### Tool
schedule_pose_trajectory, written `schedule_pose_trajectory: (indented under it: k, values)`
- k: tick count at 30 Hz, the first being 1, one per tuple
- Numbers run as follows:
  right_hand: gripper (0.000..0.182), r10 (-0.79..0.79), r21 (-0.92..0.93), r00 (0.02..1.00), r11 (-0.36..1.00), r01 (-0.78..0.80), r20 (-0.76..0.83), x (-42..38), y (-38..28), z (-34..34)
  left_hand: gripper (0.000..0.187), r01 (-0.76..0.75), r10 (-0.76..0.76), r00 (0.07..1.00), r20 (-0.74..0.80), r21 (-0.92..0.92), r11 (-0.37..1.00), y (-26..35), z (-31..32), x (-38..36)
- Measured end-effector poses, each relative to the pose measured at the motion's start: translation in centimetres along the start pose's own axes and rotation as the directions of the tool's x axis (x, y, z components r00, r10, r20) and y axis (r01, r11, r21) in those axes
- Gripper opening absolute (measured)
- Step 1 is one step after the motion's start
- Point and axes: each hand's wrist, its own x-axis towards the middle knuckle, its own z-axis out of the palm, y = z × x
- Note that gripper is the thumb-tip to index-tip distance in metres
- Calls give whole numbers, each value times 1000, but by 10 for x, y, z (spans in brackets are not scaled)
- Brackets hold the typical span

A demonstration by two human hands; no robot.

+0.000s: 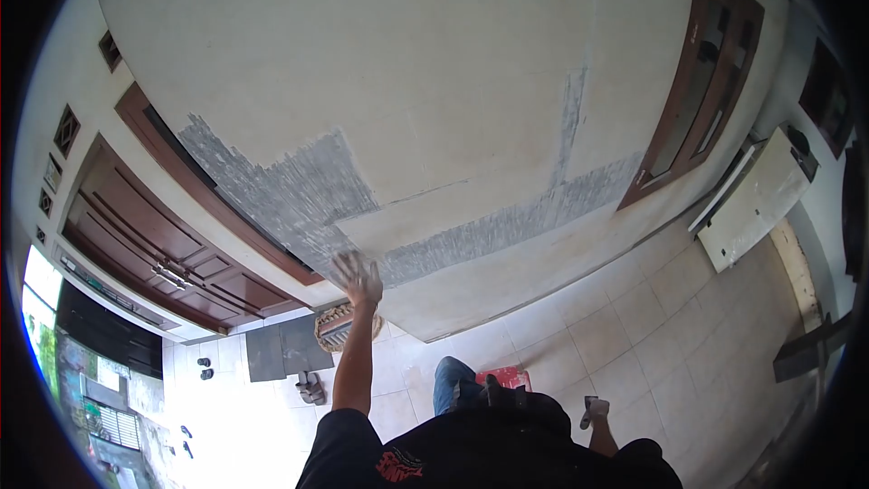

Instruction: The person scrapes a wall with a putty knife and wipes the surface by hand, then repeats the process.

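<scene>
My left hand [358, 279] is raised to the wall [453, 63], fingers spread and palm toward it, at the lower edge of a grey streaked patch [308, 186]. Its fingers look whitish with dust, and nothing is held in them. Down by my right side, my right hand [597, 411] is closed around a small scraper [588, 401]; most of its handle is hidden in the fingers. From the left patch, a rough grey band [507, 225] runs rightward along the lower wall, with a narrow grey strip [568, 122] rising from it.
Below me a red stool or step [503, 378] shows partly behind my body. Brown double doors [163, 254] stand at left, a brown-framed window [697, 81] at right. Sandals [310, 388] and a grey mat [281, 350] lie on the tiled floor. A pale panel [753, 195] leans at right.
</scene>
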Motion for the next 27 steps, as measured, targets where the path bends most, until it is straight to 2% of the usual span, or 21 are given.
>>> schedule_pose_trajectory:
  k: [1,2,3,4,5,6,8,9,10,11,12,14,15,17,18,20,21,22,23,26,27]
  values:
    - [18,32,27,999,999,-32,-14,-8,-10,-8,73,135,-132,990,43,-86,987,-14,16,-26]
    - [17,25,30,1000,999,-24,-18,-4,1,-11,76,280,-149,848,509,-191,941,-35,17,-46]
    - [17,14,34,1000,999,-14,-23,10,17,-14,80,453,-62,518,853,-212,866,-63,16,-59]
    - [17,2,39,1000,999,-1,-26,24,33,-18,84,609,109,89,990,-141,780,-90,14,-67]
    - [15,-16,54,1000,998,15,26,32,44,-23,88,710,324,-330,887,7,704,-104,11,-74]
    - [15,25,38,999,999,-27,48,26,33,-28,71,647,208,-221,953,-16,762,-103,-9,-87]
    - [16,115,-5,989,993,-115,94,18,24,-45,70,655,111,156,981,-187,732,-126,-33,-104]
    - [21,232,-20,971,973,-231,52,24,21,-45,68,743,85,296,951,-285,605,-135,-41,-110]
    - [22,258,14,958,965,-262,121,28,18,-43,66,794,32,429,903,-394,464,-142,-48,-114]
    - [22,279,47,942,955,-292,187,23,-5,-39,61,830,-101,503,858,-447,334,-135,-59,-114]
    - [23,295,78,922,943,-323,251,29,-13,-38,61,813,-118,538,835,-476,336,-132,-66,-118]
    - [15,185,151,968,966,-211,170,36,-43,-7,60,774,-146,602,785,-530,346,-123,-78,-131]
    - [15,99,209,987,970,-124,126,36,-65,12,53,773,-153,606,780,-533,344,-109,-80,-141]
    - [19,-143,322,979,942,89,148,52,-98,56,49,805,-3,512,859,-479,350,-69,-100,-154]
    - [23,-338,371,925,892,256,173,31,-139,70,47,791,110,477,872,-481,379,-53,-98,-163]
    - [26,-507,324,797,853,410,328,-7,-218,86,50,717,274,432,859,-512,473,-5,-113,-174]
    - [25,-535,369,744,837,403,400,-51,-270,87,50,682,402,474,783,-616,396,20,-123,-180]
    - [25,-559,412,685,823,391,467,-101,-318,85,50,670,472,407,782,-607,427,43,-133,-182]
    - [23,-574,429,630,816,387,523,-135,-348,87,52,650,579,406,707,-669,361,56,-114,-198]
    - [21,-690,463,430,716,523,582,-217,-403,94,55,555,719,409,562,-778,293,108,-136,-208]
    - [21,-707,475,345,684,554,617,-231,-406,97,53,594,723,335,604,-731,336,116,-153,-199]
